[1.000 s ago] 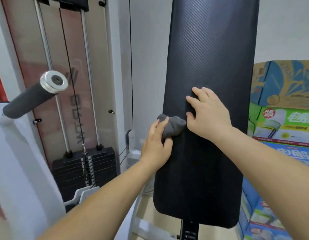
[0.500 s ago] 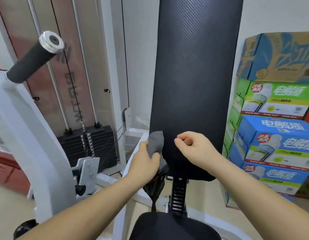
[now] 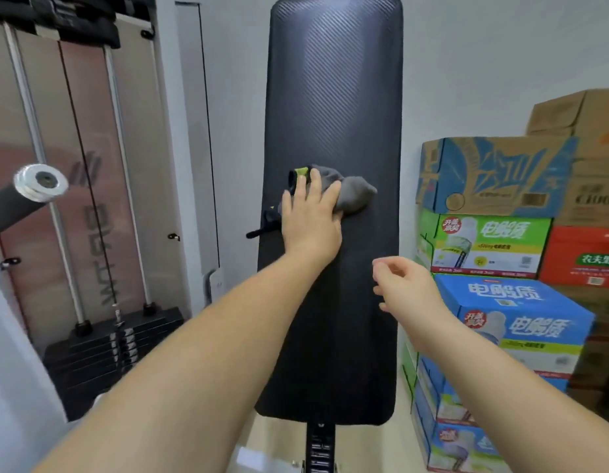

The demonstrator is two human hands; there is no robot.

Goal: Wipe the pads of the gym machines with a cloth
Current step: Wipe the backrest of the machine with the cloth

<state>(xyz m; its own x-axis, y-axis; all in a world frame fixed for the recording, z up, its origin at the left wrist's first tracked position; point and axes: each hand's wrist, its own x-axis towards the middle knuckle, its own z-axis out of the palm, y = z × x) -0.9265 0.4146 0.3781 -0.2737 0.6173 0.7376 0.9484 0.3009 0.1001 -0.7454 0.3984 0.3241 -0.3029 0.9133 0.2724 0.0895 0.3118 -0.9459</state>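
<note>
A tall black back pad (image 3: 334,97) stands upright in the middle of the view. My left hand (image 3: 310,216) lies flat on a grey cloth (image 3: 356,196) with a small green tag and presses it against the pad at mid height, fingers straight. My right hand (image 3: 403,286) hovers lower and to the right, just off the pad's right edge. Its fingers are loosely curled and it holds nothing.
A weight stack (image 3: 105,349) with guide rods and a cable stands at the left. A foam roller with a metal end cap (image 3: 40,182) juts in from the left. Stacked drink cartons (image 3: 501,240) fill the right side, close to the pad.
My left hand has gone from the pad's lower left edge up to mid height, now flat on the cloth. My right hand has drifted right, away from the pad.
</note>
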